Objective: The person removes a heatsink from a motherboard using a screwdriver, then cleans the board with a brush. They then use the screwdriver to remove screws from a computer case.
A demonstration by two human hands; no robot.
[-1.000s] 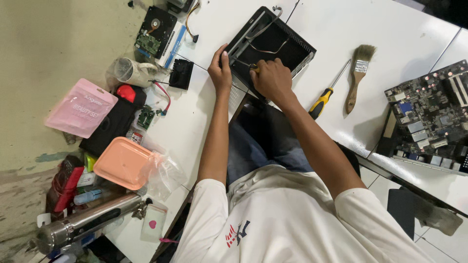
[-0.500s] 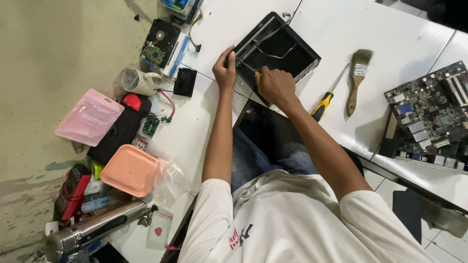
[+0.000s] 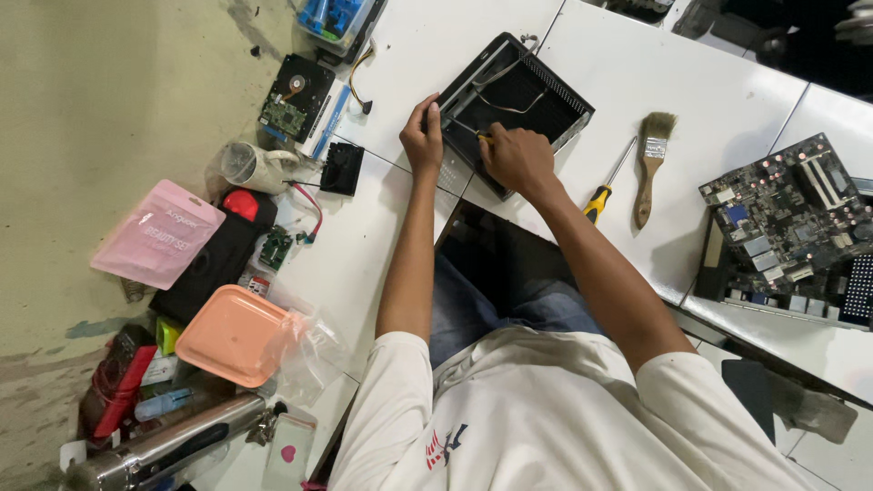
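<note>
I see a black case (image 3: 518, 109) lying open on the white counter (image 3: 727, 82), near its front edge. My left hand (image 3: 421, 138) holds the case by its near left corner, fingers curled over the rim. My right hand (image 3: 518, 159) is closed around a thin tool (image 3: 466, 129) with a yellow bit showing at the fist. The tip pokes into the case, near the left wall. Loose wires lie inside the case.

Just to the right of my right arm lie a screwdriver (image 3: 607, 186) with a yellow and black handle and a brush (image 3: 652, 164), side by side. Farther right sits a board (image 3: 791, 218) full of small parts.

On the left side I see a drive (image 3: 293, 100), a cup (image 3: 245, 165), a pink pouch (image 3: 156, 235) and an orange tray (image 3: 232, 334). They are well apart from my hands.
</note>
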